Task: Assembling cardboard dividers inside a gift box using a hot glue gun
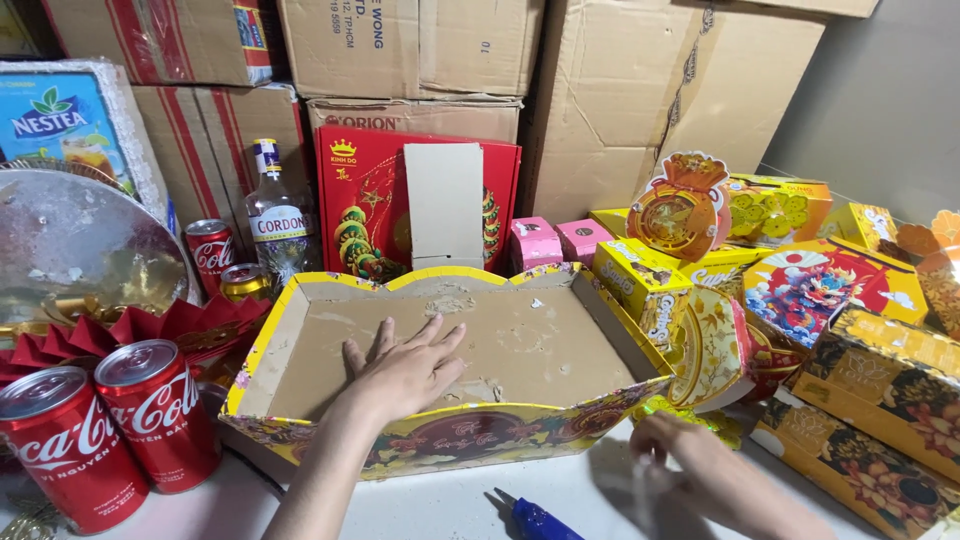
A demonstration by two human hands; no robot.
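Observation:
My left hand (405,370) lies flat, fingers spread, on the bare brown cardboard floor of a shallow tray-shaped box with a yellow scalloped rim (300,288). My right hand (690,465) is low at the box's front right corner, blurred, fingers curled near something clear and thin; I cannot tell what it is. A blue tool tip (540,520) lies on the white surface between my arms.
Two red soda cans (110,425) stand at the left, more cans and a clear bottle (275,215) behind. A red gift box (370,210) leans at the back. Yellow and pink gift boxes (830,300) crowd the right. Big cardboard cartons (600,100) form the back wall.

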